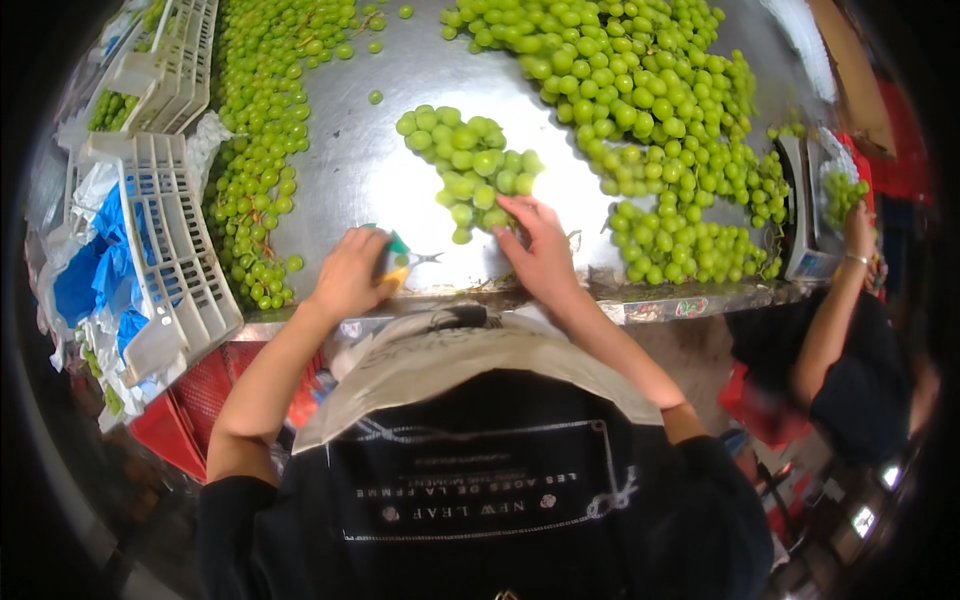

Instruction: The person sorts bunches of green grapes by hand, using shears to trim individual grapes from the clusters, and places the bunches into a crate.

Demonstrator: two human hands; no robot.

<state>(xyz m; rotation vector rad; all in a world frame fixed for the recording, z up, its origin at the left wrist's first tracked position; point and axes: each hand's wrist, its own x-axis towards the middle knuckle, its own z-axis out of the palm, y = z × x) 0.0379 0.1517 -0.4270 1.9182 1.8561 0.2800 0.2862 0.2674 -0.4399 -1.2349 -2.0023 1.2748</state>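
A bunch of green grapes (471, 161) lies on the shiny metal tabletop (352, 157) in front of me. My right hand (536, 244) is at the bunch's lower right end, thumb and fingers apart, fingertips at the grapes; whether it grips any of them I cannot tell. My left hand (352, 274) is near the table's front edge, around or against small scissors (401, 262) with green and yellow handles, their metal tips pointing right. The fingers hide part of the handles, so the hold is unclear.
Loose green grapes (262, 172) line the table's left side, beside white plastic crates (176, 247). Grape bunches (645, 90) are heaped at the right. At the far right a co-worker's hand (859, 232) is by a small bunch (841, 199).
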